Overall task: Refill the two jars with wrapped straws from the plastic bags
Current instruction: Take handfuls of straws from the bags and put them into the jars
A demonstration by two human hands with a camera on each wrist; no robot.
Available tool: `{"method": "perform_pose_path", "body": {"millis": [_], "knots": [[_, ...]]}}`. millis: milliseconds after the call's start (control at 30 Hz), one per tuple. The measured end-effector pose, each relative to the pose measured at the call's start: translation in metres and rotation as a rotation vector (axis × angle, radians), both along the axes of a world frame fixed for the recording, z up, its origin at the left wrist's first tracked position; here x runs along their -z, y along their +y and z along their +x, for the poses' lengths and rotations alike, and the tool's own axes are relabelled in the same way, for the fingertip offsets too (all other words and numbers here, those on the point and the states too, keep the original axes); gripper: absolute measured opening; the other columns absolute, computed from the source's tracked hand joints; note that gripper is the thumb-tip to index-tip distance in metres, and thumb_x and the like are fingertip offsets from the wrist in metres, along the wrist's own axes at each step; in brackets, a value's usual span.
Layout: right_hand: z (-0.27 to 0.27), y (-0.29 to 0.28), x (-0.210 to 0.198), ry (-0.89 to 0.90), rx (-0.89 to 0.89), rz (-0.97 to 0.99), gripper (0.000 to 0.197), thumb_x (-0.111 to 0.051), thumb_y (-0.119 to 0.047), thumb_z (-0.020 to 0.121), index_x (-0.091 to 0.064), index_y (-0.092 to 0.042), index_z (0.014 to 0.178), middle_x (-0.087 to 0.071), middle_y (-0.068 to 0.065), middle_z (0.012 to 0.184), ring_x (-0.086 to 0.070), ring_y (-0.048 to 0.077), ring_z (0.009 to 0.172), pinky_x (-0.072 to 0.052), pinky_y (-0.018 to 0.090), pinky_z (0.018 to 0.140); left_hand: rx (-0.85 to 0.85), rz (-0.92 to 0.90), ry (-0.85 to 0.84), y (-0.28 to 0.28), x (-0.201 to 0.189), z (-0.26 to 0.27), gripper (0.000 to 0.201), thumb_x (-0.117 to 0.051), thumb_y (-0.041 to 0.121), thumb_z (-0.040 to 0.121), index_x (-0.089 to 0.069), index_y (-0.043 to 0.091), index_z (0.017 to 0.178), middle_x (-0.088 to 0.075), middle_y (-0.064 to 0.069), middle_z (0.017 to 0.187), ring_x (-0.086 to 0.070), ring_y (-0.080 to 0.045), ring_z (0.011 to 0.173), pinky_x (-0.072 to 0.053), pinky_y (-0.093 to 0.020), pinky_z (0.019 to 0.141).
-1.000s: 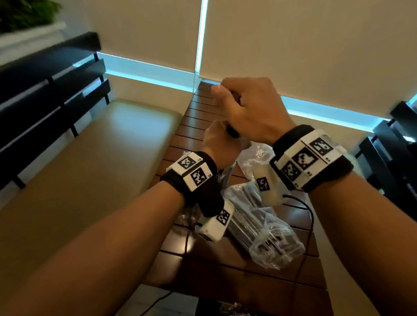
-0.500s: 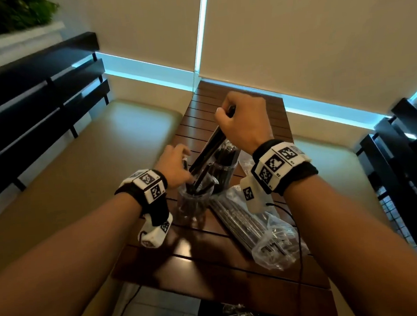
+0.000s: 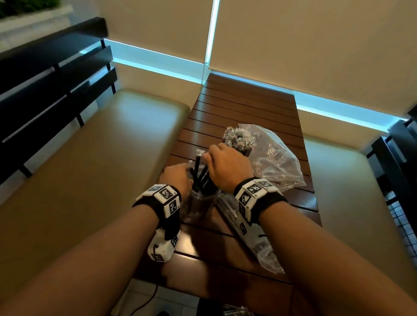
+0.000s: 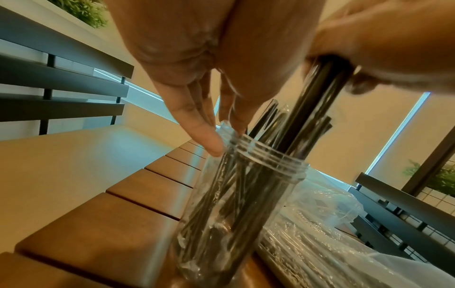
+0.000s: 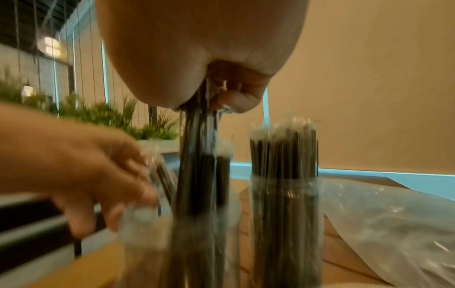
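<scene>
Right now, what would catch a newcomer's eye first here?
The right hand grips a bunch of black straws and lowers them into the near jar, whose rim the left hand touches. Behind it the far jar is packed full, beside a crumpled bag.

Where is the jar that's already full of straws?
In the right wrist view the full jar stands on the wooden table, right of the jar being filled and left of the clear plastic bag.
</scene>
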State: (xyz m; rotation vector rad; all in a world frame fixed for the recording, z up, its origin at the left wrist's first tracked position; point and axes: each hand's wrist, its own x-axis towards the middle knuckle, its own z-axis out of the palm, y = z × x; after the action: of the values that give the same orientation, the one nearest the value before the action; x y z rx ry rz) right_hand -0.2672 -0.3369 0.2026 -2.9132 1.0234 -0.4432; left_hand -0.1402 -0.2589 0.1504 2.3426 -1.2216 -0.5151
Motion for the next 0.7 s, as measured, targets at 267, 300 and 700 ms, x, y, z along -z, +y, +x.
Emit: {"method": "perform_pose_path", "body": {"millis": [267, 300, 700], "knots": [[-0.001, 0.008, 0.035, -0.009, -0.026, 0.033, 0.051, -0.032, -0.044, 0.098, -0.036, -0.018, 0.142, -0.029, 0.016, 0.150, -0.031, 0.033, 0.134, -0.033, 0.046, 0.107, -0.130, -0.067, 0.284, 0.004, 0.006, 0.001, 0.019, -0.066, 0.017, 0.092, -0.072, 0.018, 0.111, -0.072, -0.003, 0.102, -0.061, -0.007, 0.053, -0.040, -0.009, 0.036], [0.002, 0.008, 0.037, 0.026, -0.053, 0.053, 0.055, -0.031, -0.043, 0.099, -0.032, -0.014, 0.145, -0.027, 0.018, 0.152, -0.029, 0.034, 0.137, -0.030, 0.046, 0.111, -0.139, -0.071, 0.303, 0.004, 0.008, 0.002, 0.023, -0.067, 0.019, 0.092, -0.070, 0.017, 0.115, -0.071, -0.004, 0.106, -0.060, -0.006, 0.052, -0.038, -0.007, 0.035], [-0.022, 0.002, 0.017, -0.208, -0.025, 0.054, 0.039, -0.034, -0.044, 0.096, -0.052, -0.022, 0.122, -0.052, 0.001, 0.125, -0.046, 0.020, 0.114, -0.041, 0.041, 0.097, -0.128, -0.265, -0.072, 0.011, -0.022, -0.025, 0.028, -0.062, 0.020, 0.084, -0.049, 0.020, 0.108, -0.046, -0.003, 0.112, -0.054, -0.025, 0.087, -0.047, -0.037, 0.072]]}}
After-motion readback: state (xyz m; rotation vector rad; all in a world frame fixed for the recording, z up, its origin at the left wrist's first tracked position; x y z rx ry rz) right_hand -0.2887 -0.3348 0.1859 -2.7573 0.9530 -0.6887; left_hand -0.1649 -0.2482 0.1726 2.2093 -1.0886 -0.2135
